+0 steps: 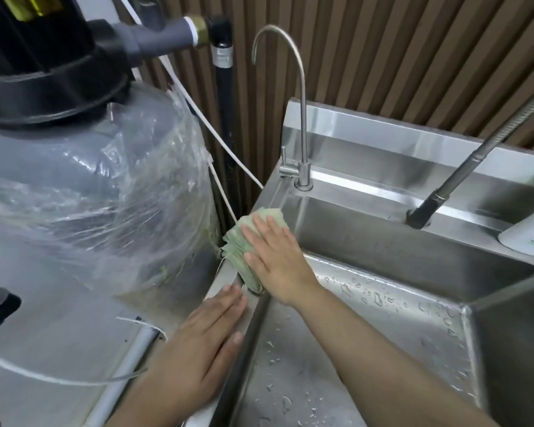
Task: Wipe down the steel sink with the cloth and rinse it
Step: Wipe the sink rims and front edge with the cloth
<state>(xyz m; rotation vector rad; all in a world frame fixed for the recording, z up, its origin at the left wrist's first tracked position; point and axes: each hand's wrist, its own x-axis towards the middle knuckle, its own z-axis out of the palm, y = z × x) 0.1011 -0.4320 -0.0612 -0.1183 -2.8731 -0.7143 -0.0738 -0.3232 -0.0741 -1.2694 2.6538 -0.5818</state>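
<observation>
The right hand (275,257) is lying flat with its fingers spread, pressing a folded green cloth (244,241) down onto the left rim of the steel sink (383,251). The palm is covering the near part of the cloth, while the rest of the cloth is showing past the fingertips and to the hand's left, bunching over the outer edge of the rim. The right forearm is crossing over the sink basin, whose floor is carrying scattered water drops below and to the right of that hand.

The left hand (210,340) is resting open and flat, fingers together, on the same rim nearer the person, just short of the cloth; it is holding nothing.

Beyond the right hand's fingertips, a slim gooseneck tap (301,118) is standing upright at the sink's back corner. Further right, a black-tipped pull-out spray hose (429,208) is slanting down toward the back ledge, and a white container with a green mark (524,238) is sitting at the far right, partly cut off by the frame.

To the left of both hands, just beside the sink, a large grey filter tank wrapped in clear plastic film (90,195) is standing, with a black valve head (50,72) on top and white tubing (198,112) running behind it.
</observation>
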